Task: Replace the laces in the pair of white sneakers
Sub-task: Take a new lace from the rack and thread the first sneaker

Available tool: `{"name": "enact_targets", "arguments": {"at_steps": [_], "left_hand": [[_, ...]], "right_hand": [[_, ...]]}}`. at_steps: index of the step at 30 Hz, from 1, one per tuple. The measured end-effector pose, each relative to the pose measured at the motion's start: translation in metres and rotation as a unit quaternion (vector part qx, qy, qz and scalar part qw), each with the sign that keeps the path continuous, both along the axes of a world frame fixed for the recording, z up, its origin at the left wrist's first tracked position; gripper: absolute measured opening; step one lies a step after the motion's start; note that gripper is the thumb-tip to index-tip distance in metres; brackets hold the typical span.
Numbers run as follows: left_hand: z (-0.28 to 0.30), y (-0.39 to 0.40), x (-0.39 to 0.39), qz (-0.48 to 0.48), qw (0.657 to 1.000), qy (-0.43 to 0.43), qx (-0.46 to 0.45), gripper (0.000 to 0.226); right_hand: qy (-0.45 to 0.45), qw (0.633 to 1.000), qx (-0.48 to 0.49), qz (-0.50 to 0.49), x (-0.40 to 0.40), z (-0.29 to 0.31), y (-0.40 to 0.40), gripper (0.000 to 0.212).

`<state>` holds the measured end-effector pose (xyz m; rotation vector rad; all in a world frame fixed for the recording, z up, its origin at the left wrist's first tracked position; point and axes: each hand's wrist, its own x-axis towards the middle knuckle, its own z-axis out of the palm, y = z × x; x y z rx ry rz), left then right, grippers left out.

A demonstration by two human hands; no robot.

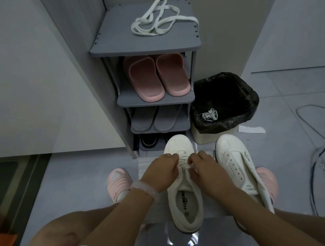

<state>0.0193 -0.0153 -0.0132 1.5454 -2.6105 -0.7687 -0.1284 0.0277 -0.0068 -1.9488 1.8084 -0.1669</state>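
Item: left hand (161, 171) and right hand (203, 168), lower centre, both pinched a lace (184, 161) over the centre sneaker (182, 193). Second sneaker (237, 165), unlaced, just right. Spare lace (158, 20) on rack top (144, 42), upper centre. Advice: keep tension even.

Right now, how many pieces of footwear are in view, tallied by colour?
White lace-up sneakers on the floor: 2
Pink rubber slides on the grey shelf: 2
Grey flat slippers one shelf lower: 2
Pink clogs being worn: 2
Black shoe, bottom shelf: 1
Total: 9
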Motion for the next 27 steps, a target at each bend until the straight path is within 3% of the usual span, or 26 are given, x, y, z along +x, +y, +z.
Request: {"name": "enact_targets", "arguments": {"at_steps": [4, 10, 14, 16, 22, 27], "left_hand": [[0.0, 0.002, -0.005, 0.001, 0.999, -0.026, -0.023, 0.012], [-0.004, 0.004, -0.013, 0.05, 0.992, -0.093, -0.071, 0.021], [-0.003, 0.003, -0.008, 0.017, 0.993, -0.09, -0.075, 0.018], [0.0, 0.002, -0.004, -0.014, 0.997, -0.062, -0.052, 0.014], [0.006, 0.02, 0.001, -0.003, 0.998, -0.005, 0.057, 0.045], [0.013, 0.014, 0.008, 0.037, 0.987, 0.072, 0.14, 0.04]], "right_hand": [[0.045, 0.998, -0.029, 0.024, 0.003, -0.004, 0.0, 0.024], [0.027, 0.999, -0.027, 0.018, 0.006, -0.007, 0.001, 0.021], [0.014, 1.0, -0.022, -0.006, 0.004, -0.004, -0.001, 0.018], [0.002, 0.999, -0.023, -0.036, 0.002, -0.003, -0.004, 0.02], [0.042, 0.999, -0.004, 0.005, -0.004, -0.001, -0.01, 0.023], [0.086, 0.994, 0.001, 0.072, -0.006, 0.005, -0.011, 0.023]]}}
